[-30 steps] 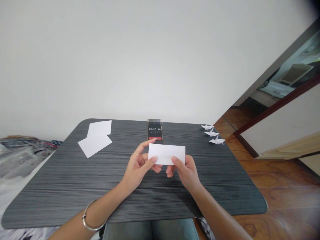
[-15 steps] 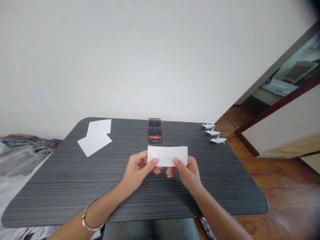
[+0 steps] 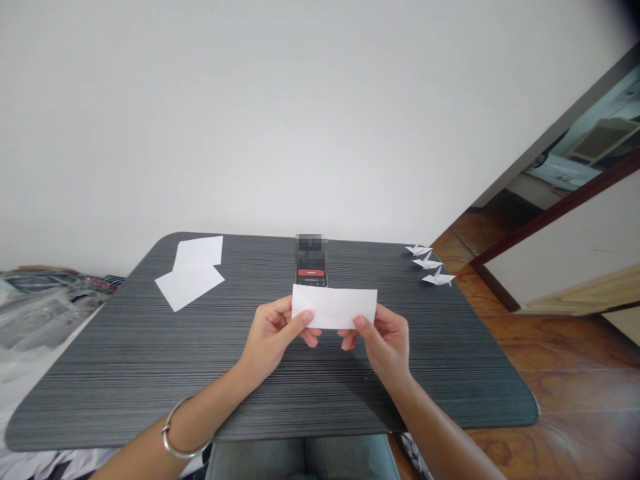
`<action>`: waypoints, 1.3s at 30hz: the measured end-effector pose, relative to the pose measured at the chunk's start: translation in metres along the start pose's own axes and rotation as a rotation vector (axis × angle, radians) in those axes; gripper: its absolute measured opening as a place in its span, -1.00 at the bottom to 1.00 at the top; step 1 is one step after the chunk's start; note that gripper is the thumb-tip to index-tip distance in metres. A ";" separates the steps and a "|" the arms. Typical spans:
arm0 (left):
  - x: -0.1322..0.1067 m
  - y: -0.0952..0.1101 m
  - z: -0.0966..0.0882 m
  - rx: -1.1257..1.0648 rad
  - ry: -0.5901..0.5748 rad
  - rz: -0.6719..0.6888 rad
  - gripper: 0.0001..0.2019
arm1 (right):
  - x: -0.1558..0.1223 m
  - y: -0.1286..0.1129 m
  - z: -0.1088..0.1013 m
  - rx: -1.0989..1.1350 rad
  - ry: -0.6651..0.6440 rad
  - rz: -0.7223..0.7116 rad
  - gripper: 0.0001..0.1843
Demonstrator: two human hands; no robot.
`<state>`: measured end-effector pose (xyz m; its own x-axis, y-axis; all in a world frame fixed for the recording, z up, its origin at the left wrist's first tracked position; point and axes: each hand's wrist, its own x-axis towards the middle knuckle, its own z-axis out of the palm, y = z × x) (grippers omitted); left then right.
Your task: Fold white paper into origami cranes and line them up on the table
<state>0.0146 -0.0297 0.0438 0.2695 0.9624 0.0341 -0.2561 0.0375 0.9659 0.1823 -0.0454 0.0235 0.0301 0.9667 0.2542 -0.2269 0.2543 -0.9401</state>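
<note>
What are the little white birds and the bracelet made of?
The little white birds look like folded paper: matte white, with sharp creases and pointed wings. The bracelet looks like polished silver-coloured metal, since it shines and holds a thin, stiff ring shape around the wrist, though shiny plastic cannot be ruled out.

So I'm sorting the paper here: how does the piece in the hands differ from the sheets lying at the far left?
The folded paper is a narrow strip; the flat sheets look wider. It is held off the table between the left hand and right hand; the sheets lie overlapped on it, untouched. All are plain white.
</note>
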 end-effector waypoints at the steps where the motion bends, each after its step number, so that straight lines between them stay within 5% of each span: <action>1: 0.000 0.000 0.000 -0.004 -0.002 0.003 -0.82 | 0.000 0.000 0.000 0.001 0.007 0.003 -0.85; 16: 0.001 0.003 0.001 0.060 0.005 0.036 -0.82 | 0.002 -0.002 0.002 -0.064 0.017 0.022 -0.80; 24: 0.005 0.002 0.008 0.129 0.035 -0.070 -0.81 | 0.005 -0.004 0.004 -0.129 -0.045 0.062 -0.82; 30: 0.005 0.000 0.005 0.240 0.019 0.010 -0.75 | 0.007 0.001 0.008 -0.161 -0.049 0.135 -0.84; 39: 0.004 0.000 0.008 0.142 0.030 -0.043 -0.73 | 0.008 0.003 0.011 -0.125 -0.058 0.193 -0.75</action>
<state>0.0229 -0.0280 0.0463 0.2487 0.9685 -0.0141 -0.1104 0.0428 0.9930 0.1717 -0.0370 0.0255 -0.0592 0.9953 0.0763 -0.1008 0.0701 -0.9924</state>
